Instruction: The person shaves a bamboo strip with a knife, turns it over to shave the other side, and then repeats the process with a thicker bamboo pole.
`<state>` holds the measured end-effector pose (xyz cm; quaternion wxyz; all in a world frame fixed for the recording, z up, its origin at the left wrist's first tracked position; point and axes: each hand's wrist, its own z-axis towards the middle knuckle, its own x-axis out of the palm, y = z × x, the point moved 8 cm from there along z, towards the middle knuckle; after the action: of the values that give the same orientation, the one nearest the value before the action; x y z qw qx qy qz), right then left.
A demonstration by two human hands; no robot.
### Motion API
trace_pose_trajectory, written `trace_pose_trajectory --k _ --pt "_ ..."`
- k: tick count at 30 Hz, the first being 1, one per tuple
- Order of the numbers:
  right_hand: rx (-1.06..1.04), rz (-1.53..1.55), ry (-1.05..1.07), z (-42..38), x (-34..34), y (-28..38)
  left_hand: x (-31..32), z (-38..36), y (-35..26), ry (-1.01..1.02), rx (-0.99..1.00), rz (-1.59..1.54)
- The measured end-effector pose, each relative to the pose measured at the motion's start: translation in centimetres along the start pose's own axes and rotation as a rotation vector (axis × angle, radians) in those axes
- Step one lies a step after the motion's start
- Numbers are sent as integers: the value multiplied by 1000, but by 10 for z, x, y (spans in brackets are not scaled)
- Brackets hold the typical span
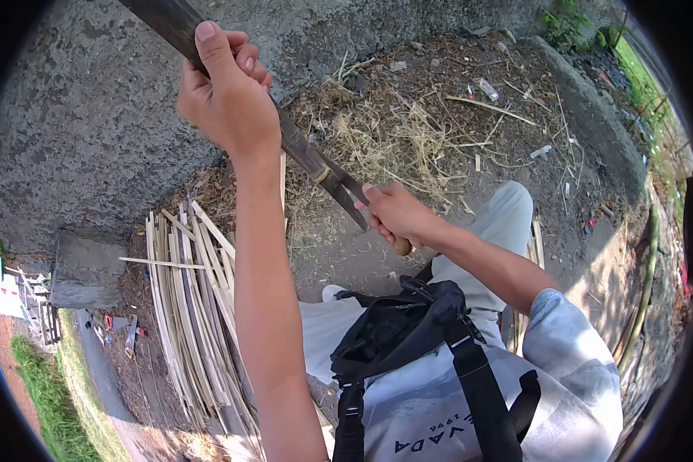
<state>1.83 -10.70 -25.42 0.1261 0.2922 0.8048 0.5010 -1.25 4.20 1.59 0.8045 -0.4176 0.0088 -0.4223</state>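
Note:
A long dark bamboo pole (299, 145) slants from the top left down toward the middle, with a pale ring at a node near its lower end. My left hand (235, 100) is wrapped round its upper part, thumb lying along the top. Lower down, my right hand (396, 213) grips a knife (402, 246) by its wooden handle, whose rounded butt shows below the fist. The knife's dark blade meets the bamboo just below the node ring, overlapping it in this view.
A pile of split bamboo strips (196, 308) lies at the left, close to a concrete block (87, 269) and a handsaw (131, 337). Shavings (420, 142) litter the ground ahead, below a rough concrete wall (92, 115). A black bag (400, 331) rests at my waist.

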Motion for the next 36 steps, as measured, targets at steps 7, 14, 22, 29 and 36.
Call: trace_pose_trajectory --k 7,14,22,29,36 --pt "-231 247 86 -24 18 44 13 -2 5 54 12 -23" --pt "272 -48 75 17 -16 -68 -3 1 1 33 -4 -33" --pt "-344 107 175 -17 28 32 -8 1 -2 55 1 -45" --pt "267 -402 -24 68 -20 -178 -14 -1 -6 78 -35 -71" --pt "-482 -116 -14 14 14 -6 -14 6 0 73 -41 -30"
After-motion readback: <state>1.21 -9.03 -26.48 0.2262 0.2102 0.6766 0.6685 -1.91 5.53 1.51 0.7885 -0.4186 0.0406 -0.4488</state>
